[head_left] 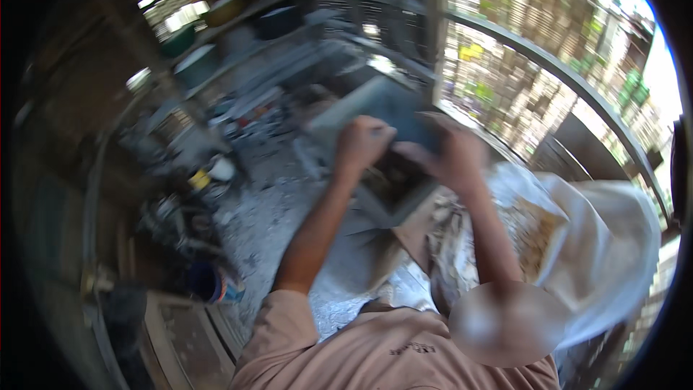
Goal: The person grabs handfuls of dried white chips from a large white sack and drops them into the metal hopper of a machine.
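Nearest the camera, a pinkish-brown shirt [346, 357] is filling the lower edge, and a blurred oval patch is hiding part of the person's right arm. Both forearms are reaching out to a box [417, 204], which is standing with a dark hollow at its near end. A grey-blue panel [406, 107] is lying over the far part of the box, its broad face turning upward; a pale edge is slanting from near left to far right, but blur is making the long axis uncertain. Its near edge is partly disappearing behind the hands, and whether it is a loose board or part of the box is not showing clearly. The left hand [364, 143] is curling its fingers at the panel's near left, and the right hand [453, 150] is spanning its right side, so the panel is sitting between and beyond them. Whether either grip is clamping on it, one cannot tell. Right of the box, a white sack [603, 235] is bulging open around pale, flaky material [538, 235]. Left of the box, a pale-smeared floor [278, 209] is stretching away.
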### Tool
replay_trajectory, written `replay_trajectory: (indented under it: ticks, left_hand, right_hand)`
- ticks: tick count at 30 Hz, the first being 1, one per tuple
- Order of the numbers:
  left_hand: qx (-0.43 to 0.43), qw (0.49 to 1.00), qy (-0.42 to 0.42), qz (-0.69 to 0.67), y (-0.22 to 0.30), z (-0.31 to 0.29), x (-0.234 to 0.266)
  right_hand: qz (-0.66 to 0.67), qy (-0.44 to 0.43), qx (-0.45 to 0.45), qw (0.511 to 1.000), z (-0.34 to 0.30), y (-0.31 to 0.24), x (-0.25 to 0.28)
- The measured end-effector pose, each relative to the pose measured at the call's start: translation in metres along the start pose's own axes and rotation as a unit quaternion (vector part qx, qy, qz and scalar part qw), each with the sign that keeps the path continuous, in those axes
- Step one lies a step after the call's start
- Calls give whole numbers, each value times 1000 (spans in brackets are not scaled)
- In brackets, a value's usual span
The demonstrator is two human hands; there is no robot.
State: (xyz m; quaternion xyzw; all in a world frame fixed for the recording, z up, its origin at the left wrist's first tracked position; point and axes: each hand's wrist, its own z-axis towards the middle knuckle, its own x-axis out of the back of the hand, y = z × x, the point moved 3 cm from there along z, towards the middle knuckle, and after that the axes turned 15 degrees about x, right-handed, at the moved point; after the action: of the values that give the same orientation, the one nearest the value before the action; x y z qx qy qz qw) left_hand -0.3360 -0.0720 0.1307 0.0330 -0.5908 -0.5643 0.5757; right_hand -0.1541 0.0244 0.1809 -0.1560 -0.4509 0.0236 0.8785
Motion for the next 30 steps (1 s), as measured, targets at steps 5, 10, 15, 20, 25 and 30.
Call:
replay_trajectory:
  ticks: [5,10,15,20,25,30]
  left_hand:
    - [-70,993,99,2,25,-14,6]
    - [-151,952,220,-151,78,-54,17]
    - [-245,909,154,-300,135,-136,-13]
    - [-145,926,-97,-334,146,-203,-117]
    - [-107,950,-258,-140,133,-245,-201]
    - [-126,956,-264,-11,120,-253,-233]
  right_hand:
    - [116,345,-177,914,-143,69,14]
    - [-36,164,-364,916,-295,160,-21]
    - [-319,-384,-318,806,-376,285,-39]
    - [-139,-35,-587,797,-348,301,61]
    - [-119,-62,-622,772,-354,331,108]
    - [-102,-117,-618,771,-343,339,116]
